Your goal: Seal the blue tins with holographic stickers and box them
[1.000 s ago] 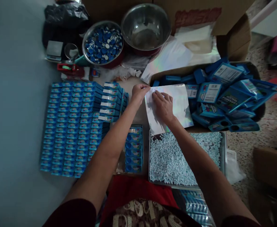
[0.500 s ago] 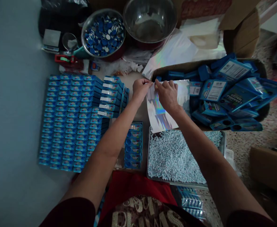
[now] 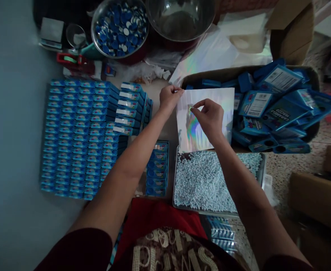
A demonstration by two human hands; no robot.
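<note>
A shiny, rainbow-reflecting sheet [image 3: 226, 109] lies across the near left corner of the box of blue packages and the far edge of the bead tray. My left hand [image 3: 169, 98] pinches its upper left corner between thumb and fingers. Over the sheet's middle is my right hand [image 3: 209, 116], thumb and forefinger pressed together; whatever is between them is too small to make out. Left of my hands stand rows of small blue boxes [image 3: 78, 139], and several boxes [image 3: 128, 102] at their right side carry white strips.
A tray of pale blue beads [image 3: 205, 184] sits nearest me. A carton [image 3: 313, 75] of blue packages [image 3: 278, 113] is on the right. At the back are a bowl of blue and white discs [image 3: 122, 30], a metal bowl [image 3: 181, 22] and a red tape dispenser [image 3: 75, 62].
My right hand has moved from the sheet's upper left corner toward its middle, fingers now pinched. My left hand stays at the corner. The sheet shows more of its surface. The view has shifted slightly.
</note>
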